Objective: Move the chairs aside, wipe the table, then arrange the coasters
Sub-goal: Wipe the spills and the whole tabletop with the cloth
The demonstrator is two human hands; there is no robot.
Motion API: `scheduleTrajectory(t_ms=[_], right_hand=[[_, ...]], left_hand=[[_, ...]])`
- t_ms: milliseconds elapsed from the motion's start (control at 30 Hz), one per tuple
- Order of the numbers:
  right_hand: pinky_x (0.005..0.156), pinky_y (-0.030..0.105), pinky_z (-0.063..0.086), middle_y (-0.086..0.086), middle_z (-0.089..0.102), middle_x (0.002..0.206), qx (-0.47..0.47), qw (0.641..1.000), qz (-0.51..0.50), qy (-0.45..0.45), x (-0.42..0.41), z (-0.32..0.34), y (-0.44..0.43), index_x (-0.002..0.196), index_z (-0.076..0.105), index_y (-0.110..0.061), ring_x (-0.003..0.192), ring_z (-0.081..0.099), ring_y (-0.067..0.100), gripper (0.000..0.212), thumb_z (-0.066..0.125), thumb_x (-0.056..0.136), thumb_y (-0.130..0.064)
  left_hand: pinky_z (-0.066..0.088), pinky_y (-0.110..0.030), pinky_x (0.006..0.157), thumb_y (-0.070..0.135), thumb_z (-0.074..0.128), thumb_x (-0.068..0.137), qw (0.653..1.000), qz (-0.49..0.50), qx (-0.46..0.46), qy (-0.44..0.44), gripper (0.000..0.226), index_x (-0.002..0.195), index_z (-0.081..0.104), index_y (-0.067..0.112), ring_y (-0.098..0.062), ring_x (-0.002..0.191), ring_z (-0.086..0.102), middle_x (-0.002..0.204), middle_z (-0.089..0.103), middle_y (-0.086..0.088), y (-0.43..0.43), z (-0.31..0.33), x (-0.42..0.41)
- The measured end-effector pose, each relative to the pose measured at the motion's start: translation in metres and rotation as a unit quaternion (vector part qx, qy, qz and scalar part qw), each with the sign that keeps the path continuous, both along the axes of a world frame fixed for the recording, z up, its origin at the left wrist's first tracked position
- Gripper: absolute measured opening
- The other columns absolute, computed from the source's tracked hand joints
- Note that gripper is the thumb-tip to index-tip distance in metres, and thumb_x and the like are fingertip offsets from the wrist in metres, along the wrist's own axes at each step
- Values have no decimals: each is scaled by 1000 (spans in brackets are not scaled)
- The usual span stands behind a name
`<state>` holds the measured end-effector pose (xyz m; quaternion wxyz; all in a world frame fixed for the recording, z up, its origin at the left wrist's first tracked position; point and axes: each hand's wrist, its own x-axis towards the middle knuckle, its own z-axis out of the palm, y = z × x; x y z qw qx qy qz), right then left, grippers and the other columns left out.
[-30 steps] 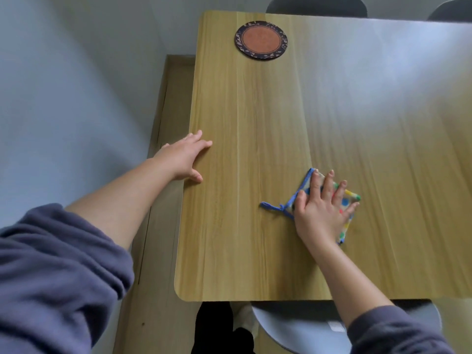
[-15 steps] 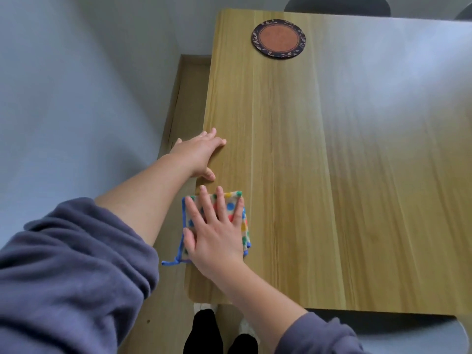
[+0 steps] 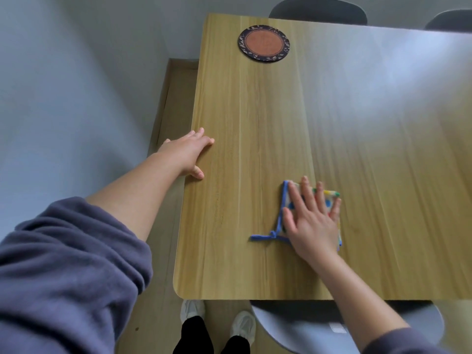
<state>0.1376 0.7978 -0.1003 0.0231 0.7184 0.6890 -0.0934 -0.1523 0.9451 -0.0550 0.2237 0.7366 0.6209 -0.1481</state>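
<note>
**Item: wiping cloth, under hand, on wooden worktop**

1. Cloth (image 3: 329, 198): pale, coloured dots, blue edging. It lies flat on the worktop (image 3: 370, 149), in the near part of the top, short of the front edge. A blue loop (image 3: 263, 236) trails from its near left corner.
2. Right hand (image 3: 313, 221): laid palm-down on the cloth and covering most of it. Fingers straight and spread, pressing, gripping nothing.
3. Left hand (image 3: 187, 152): left of the cloth and a little farther off, resting on the worktop's left edge. Fingers straight and relaxed, thumb on the top; nothing held.
4. Coaster (image 3: 264, 43): round, dark patterned rim, terracotta centre. Well beyond the cloth, near the worktop's far left corner.
5. Dark chair back (image 3: 318, 11): beyond the cloth, past the far edge. A second one (image 3: 452, 20) stands farther right.
6. Grey chair seat (image 3: 306, 325): nearer than the cloth, partly under the front edge.
7. White shoes (image 3: 192, 309): near-left of the cloth, on the wooden floor (image 3: 176, 98).
</note>
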Motion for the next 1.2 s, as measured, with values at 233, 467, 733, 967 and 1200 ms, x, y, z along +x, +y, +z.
scheduleTrajectory(t_ms=[233, 467, 733, 967, 1200], right_hand=[[117, 61, -1, -2, -3, 165, -25, 972, -232, -5, 10, 2, -20, 157, 5, -34, 152, -5, 26, 59, 17, 101, -46], [115, 65, 0, 2, 5, 165, -14, 989, -146, 18, -113, 1, -47, 156, 12, -31, 151, -1, 31, 65, 11, 93, -50], [116, 65, 4, 2, 19, 163, 17, 991, 120, 54, -191, -1, -72, 154, 25, -32, 151, 4, 31, 62, 34, 96, -50], [119, 60, 3, -5, 16, 163, 9, 965, 264, 7, -89, -1, -84, 155, 20, -38, 152, 6, 26, 63, 35, 96, -53], [119, 57, 1, -6, 1, 164, -33, 997, -64, -36, 63, 1, -71, 153, 2, -39, 152, -2, 23, 65, 12, 92, -58]], left_hand=[[15, -62, 112, 31, 81, 71, 1000, -8, 2, -6, 101, 150, 18, 32, -16, 148, 2, 161, -4, 5, -2, 4, 0], [14, -63, 112, 33, 81, 72, 1000, -22, 2, -22, 99, 149, 19, 30, -17, 148, 1, 161, -4, 2, -2, 4, -4], [15, -64, 111, 38, 78, 74, 998, -35, 13, -42, 97, 150, 18, 32, -17, 148, 1, 161, -5, 3, -1, 0, -12], [14, -60, 114, 41, 78, 73, 998, -19, 37, -40, 96, 150, 20, 32, -18, 148, 4, 161, 0, 1, -7, -1, -12], [24, -51, 114, 39, 74, 78, 983, 112, 76, -124, 88, 149, 23, 26, -26, 146, 17, 161, 5, -4, -35, -8, -16]])
